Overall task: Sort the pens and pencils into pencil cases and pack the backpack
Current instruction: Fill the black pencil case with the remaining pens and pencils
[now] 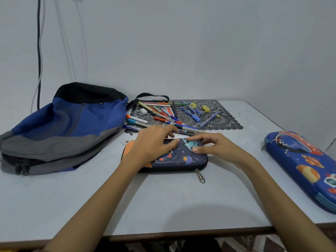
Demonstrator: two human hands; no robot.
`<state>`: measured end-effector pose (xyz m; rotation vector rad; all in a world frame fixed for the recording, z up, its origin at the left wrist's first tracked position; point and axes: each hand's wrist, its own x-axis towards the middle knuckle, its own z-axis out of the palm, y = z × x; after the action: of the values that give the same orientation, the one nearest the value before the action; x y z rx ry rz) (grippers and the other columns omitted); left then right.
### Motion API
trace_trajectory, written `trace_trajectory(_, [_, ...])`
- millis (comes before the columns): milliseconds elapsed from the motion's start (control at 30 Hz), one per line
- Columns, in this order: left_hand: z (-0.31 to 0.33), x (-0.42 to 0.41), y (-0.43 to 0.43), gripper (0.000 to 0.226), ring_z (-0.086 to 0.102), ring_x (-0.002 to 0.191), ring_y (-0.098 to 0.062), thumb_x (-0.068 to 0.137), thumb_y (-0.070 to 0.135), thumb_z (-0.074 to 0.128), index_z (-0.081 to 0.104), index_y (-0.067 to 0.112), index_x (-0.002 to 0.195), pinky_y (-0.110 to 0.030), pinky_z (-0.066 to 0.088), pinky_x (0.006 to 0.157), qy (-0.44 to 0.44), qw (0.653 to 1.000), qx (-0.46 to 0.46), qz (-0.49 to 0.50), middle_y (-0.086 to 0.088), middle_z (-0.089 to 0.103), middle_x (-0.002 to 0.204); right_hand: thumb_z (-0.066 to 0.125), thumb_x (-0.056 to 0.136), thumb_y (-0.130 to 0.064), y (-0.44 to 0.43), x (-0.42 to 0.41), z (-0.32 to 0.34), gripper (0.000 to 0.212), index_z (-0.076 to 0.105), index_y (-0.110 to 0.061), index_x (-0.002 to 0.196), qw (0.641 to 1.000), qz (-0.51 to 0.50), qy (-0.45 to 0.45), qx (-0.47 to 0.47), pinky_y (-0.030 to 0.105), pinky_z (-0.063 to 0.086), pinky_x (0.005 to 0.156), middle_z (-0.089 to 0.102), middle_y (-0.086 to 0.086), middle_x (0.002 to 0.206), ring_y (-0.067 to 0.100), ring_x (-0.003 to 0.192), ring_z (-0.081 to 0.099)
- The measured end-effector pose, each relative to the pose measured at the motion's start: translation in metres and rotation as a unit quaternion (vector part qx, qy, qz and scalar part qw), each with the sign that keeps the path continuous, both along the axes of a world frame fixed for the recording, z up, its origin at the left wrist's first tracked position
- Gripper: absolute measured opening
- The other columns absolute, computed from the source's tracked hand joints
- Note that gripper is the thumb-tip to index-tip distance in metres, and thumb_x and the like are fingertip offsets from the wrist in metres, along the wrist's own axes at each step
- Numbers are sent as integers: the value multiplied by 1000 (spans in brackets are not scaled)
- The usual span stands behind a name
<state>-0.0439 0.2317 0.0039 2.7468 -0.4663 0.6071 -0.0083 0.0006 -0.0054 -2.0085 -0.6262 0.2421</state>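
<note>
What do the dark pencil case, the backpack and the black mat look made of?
Dark pencil case: likely moulded EVA-type hard shell with a smooth printed skin; it holds a rigid domed form, zip pull at the edge. Backpack: woven fabric, matte; it slumps and creases. Black mat: probably thin plastic or vinyl, with lace-cut holes, lying flat; could be rubber.
</note>
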Motion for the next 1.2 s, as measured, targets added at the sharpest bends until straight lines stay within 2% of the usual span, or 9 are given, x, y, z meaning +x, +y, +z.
trace_trajectory(133, [-6,-40,-26,21,54,63,-10,82,43,61,63,26,70,-27,40,50,-144,987,-8,-72,12,56,62,77,80,-20,1,1,-2,30,73,-29,109,1000,5,4,23,31,52,89,68,-8,112,22,104,62])
trace_trajectory(267, [-24,-63,-65,50,50,40,-19,74,59,59,57,18,44,-20,21,43,-88,991,101,-5,1,49,40,77,80,-23,0,1,-3,31,73,-31,109,1000,8,11,24,35,51,94,68,-9,115,23,105,61])
trace_trajectory(333, [-18,-68,-79,50,55,51,-24,80,63,57,61,19,56,-23,11,47,-66,989,127,23,-2,57,52,77,80,-24,0,1,-4,31,73,-31,110,1000,12,11,27,35,52,94,68,-10,114,21,106,61])
trace_trajectory(433, [-10,-70,-89,40,60,84,-32,95,54,46,61,17,94,-31,18,54,-16,989,136,54,-10,65,90,76,80,-23,-1,1,-4,31,73,-30,111,999,18,18,35,30,54,90,68,-8,115,19,104,64])
trace_trajectory(567, [-6,-74,-90,23,48,75,-31,96,36,45,40,21,79,-29,10,50,20,987,141,68,-10,64,94,77,80,-22,-2,3,-5,33,73,-30,112,999,23,23,36,27,54,88,68,-8,117,20,104,64])
trace_trajectory(667, [-9,-74,-83,21,47,78,-29,97,32,40,44,21,79,-29,11,49,47,984,156,77,-8,62,94,77,80,-21,-2,4,-7,33,73,-30,112,999,17,24,39,27,54,87,68,-8,116,22,104,64])
trace_trajectory(867, [-12,-78,-51,33,43,72,-27,95,42,43,54,16,78,-30,14,49,62,976,169,125,0,34,64,77,70,-38,-1,6,-8,37,73,-37,107,999,13,23,31,39,53,93,67,-8,118,24,106,62])
trace_trajectory(1100, [-7,-91,13,36,57,88,-20,88,55,49,69,25,89,-27,33,61,106,967,137,185,3,63,85,75,81,-27,-2,7,-7,31,72,-35,111,1000,17,13,16,28,52,87,66,-9,119,16,100,61])
trace_trajectory(1200, [-3,-97,37,31,58,92,-19,84,59,54,63,32,71,-27,34,62,141,959,128,212,5,62,86,75,80,-28,-2,6,-6,32,72,-35,111,1000,17,17,17,28,52,87,66,-9,119,15,100,62])
